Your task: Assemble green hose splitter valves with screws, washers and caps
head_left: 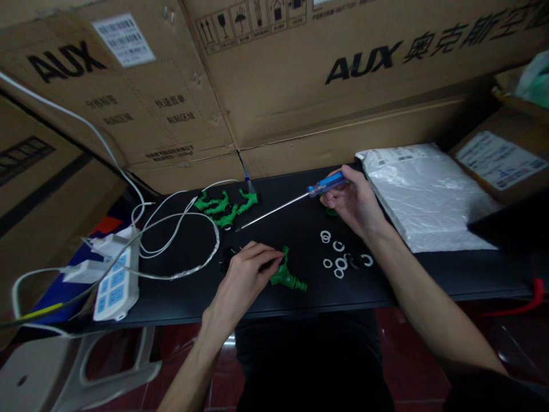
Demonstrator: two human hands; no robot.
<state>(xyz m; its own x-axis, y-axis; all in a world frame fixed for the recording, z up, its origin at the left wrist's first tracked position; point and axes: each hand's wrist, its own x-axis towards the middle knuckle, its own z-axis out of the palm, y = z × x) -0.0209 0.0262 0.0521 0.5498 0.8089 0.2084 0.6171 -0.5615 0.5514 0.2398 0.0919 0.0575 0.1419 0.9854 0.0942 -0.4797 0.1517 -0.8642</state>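
My right hand (352,201) is wrapped round the blue handle of a long screwdriver (278,212), whose metal shaft points left and down toward the tabletop. My left hand (249,272) has its fingertips pinched together at the upper arm of a green Y-shaped hose connector (288,278) lying on the table. Whether a small part sits between those fingertips is hidden. Several similar green connectors (225,212) lie grouped behind, near the screwdriver's tip. White ring washers (341,263) are scattered to the right of the connector, with dark rings among them. Small black parts (226,260) show partly behind my left hand.
Large cardboard boxes (274,103) stand along the back of the black table (180,297). On the left, a power strip (118,286) has plugs and loose white cables (189,214). A white plastic package (424,194) and another carton (497,154) occupy the right side.
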